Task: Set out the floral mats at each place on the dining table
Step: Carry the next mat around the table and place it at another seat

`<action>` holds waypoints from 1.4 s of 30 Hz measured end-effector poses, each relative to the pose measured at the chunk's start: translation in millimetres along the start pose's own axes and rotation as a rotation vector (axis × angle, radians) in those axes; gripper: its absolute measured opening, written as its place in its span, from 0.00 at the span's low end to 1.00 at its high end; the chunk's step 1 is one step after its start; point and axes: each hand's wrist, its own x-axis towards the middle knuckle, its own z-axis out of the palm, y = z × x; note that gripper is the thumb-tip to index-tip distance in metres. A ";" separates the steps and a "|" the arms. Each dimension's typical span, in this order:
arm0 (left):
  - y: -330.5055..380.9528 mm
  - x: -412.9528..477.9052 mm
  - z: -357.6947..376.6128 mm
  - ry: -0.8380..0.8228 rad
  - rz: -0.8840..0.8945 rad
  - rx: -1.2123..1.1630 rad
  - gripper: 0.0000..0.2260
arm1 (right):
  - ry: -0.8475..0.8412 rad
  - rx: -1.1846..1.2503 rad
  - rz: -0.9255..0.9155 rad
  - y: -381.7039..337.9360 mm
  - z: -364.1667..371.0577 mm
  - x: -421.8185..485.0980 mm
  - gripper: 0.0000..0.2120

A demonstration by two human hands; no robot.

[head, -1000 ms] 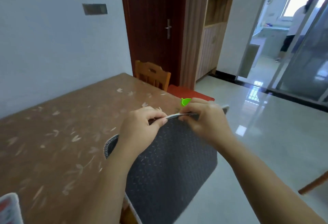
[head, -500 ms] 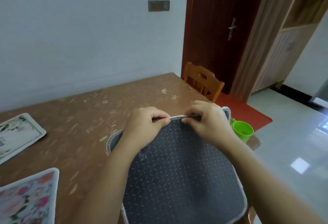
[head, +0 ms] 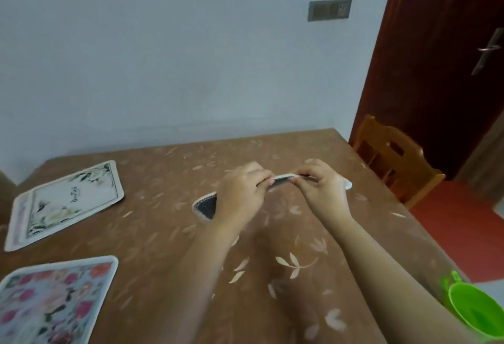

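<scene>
I hold a mat [head: 206, 206] with a dark grey dotted underside and white stitched edge over the middle of the brown dining table [head: 272, 275]. My left hand [head: 241, 196] and my right hand [head: 323, 189] both pinch its far edge, close together. Most of the mat is hidden behind my hands and arms; only a left corner, the pinched edge and a right corner show. Two floral mats lie flat at the table's left: a white-and-green one [head: 65, 203] farther back and a pink-flowered one [head: 53, 302] near the front edge.
A green plastic cup [head: 476, 313] stands at the table's near right corner. A wooden chair [head: 392, 158] sits at the right end, before a dark red door [head: 450, 57]. A pale wall runs along the table's far side.
The view has swung left and down over the table. Both hands have carried the mat forward over the tabletop, so it now shows edge-on instead of hanging with its underside toward me.
</scene>
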 end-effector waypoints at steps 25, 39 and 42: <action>-43.3 -237.1 145.9 -0.271 -0.373 -0.043 0.04 | -0.675 -0.021 0.216 149.4 56.2 -196.8 0.04; -35.9 -260.8 139.0 -0.227 -0.279 0.004 0.03 | -0.686 -0.023 0.185 144.6 50.0 -216.8 0.04; -38.0 -263.9 132.1 -0.255 -0.251 0.035 0.06 | -0.687 -0.021 0.185 144.0 49.1 -216.4 0.04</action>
